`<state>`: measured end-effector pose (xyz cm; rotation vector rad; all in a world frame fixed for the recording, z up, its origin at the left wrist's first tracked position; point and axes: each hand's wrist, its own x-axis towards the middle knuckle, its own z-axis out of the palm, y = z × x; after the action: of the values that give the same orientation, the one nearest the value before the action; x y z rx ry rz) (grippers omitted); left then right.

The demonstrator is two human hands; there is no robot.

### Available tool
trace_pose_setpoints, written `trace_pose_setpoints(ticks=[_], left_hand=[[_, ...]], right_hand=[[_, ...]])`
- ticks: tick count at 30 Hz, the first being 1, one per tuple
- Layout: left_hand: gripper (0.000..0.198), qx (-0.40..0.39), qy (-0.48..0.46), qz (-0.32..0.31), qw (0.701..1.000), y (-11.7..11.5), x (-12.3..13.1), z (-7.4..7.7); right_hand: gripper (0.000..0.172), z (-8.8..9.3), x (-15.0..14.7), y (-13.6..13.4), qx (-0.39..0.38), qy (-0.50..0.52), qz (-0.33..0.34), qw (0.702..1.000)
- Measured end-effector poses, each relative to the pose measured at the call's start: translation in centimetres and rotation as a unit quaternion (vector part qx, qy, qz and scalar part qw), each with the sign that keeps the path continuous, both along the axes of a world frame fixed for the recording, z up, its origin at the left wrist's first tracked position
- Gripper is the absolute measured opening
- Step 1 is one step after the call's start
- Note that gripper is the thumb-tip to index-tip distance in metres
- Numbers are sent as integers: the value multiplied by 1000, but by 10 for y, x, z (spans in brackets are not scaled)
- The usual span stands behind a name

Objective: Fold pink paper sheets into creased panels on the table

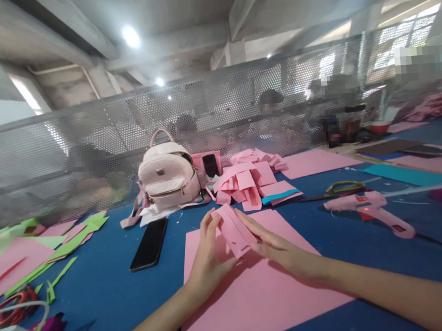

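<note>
A small folded piece of pink paper (234, 230) is held between my two hands, above a large pink sheet (261, 304) on the blue table. My left hand (209, 254) grips its left side, fingers curled behind its top edge and thumb near the bottom. On the opposite side, my right hand (277, 247) presses with its fingers along the right edge and its thumb low on the front. Just beyond the hands lies a pile of cut and folded pink paper pieces (241, 181), one with a blue strip (281, 196).
A pink glue gun (375, 207) with a lit red light and scissors (343, 187) lie right. Left are a black phone (149, 245), a backpack (169, 176), green paper scraps (78, 238) and red-handled scissors (16, 303). A perforated metal screen (220, 105) stands behind, people beyond it.
</note>
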<state>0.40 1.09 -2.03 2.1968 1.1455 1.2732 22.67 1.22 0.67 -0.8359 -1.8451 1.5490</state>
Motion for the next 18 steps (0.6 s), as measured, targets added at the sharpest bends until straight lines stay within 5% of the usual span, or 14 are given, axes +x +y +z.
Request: trace_pose_setpoints(ticks=[7,10,15,18], left_hand=[[74,-33,-24,-12,999,-2,0,3],[69,-37,-43,-12,998,-1,-1,-2],[100,-114,-120,-86,982,-1,1,-4],[81,-176,-224,-106,953,-2,4,2]], right_hand=[[69,-5,-2,4,70,34,4,997],[61,-11,-3,9,38,58,-38,997],[57,-20,-7,15,28,86,-61,994],[62,-21,-9,16,27,103,-42,993]])
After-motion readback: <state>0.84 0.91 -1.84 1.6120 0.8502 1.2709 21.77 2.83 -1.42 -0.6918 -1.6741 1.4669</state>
